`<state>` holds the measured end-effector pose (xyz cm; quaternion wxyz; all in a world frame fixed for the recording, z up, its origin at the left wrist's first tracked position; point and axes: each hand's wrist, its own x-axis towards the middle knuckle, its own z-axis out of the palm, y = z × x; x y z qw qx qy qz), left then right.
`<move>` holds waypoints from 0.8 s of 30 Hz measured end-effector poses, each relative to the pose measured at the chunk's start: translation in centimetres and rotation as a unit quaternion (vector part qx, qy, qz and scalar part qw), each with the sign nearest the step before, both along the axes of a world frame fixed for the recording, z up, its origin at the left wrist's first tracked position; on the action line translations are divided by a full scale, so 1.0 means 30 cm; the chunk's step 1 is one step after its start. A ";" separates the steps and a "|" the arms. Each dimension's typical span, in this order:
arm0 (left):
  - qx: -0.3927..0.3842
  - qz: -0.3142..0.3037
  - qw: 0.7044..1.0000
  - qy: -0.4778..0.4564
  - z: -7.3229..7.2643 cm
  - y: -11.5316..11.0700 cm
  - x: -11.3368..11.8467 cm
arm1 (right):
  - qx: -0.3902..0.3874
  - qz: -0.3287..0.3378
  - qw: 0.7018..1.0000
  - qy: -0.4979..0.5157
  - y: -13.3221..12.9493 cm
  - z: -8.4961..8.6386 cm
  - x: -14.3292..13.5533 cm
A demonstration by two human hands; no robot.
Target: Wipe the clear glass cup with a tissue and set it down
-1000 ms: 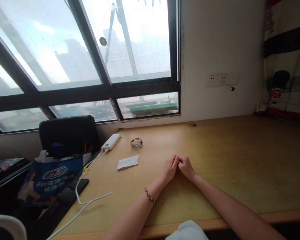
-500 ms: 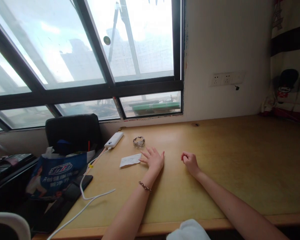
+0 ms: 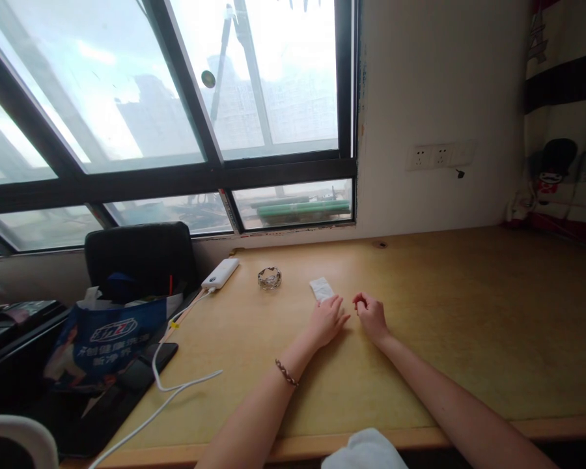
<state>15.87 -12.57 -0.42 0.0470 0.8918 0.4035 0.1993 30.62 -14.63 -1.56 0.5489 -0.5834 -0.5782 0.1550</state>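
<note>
A small white paper sheet (image 3: 321, 289) lies at the center of the frame on a wooden desk (image 3: 469, 326), well in from the front edge that crosses the bottom; the desktop stretches away toward the right of the frame. Left of the sheet sit a silvery openwork ring (image 3: 269, 279) and, by the desk's left edge, a white corded device (image 3: 221, 274). At far left, a blue printed bag (image 3: 112, 345) slumps before a black chair (image 3: 139, 251), a red stick showing at its mouth, other contents unclear. The left hand (image 3: 327, 320), fingers loosely spread, touches the sheet's near end; the right hand (image 3: 371, 317), just beside, curls into a loose fist.
</note>
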 end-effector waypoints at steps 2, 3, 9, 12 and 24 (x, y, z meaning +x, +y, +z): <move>-0.011 -0.115 0.993 -0.037 0.017 -0.038 0.022 | 0.006 -0.012 1.000 0.011 0.009 -0.006 0.004; -0.021 -0.153 0.986 -0.057 0.024 -0.054 0.031 | 0.005 -0.014 1.000 0.015 0.013 -0.010 0.006; -0.075 -0.115 0.976 -0.172 0.008 -0.045 0.043 | -0.027 -0.006 0.999 -0.035 0.032 -0.039 0.008; -0.050 0.057 0.980 -0.185 -0.020 0.000 0.027 | -0.033 0.003 0.996 -0.086 0.029 -0.041 0.005; -0.096 -0.079 0.976 -0.178 0.006 -0.037 0.042 | -0.056 0.050 0.987 0.145 0.031 -0.025 -0.004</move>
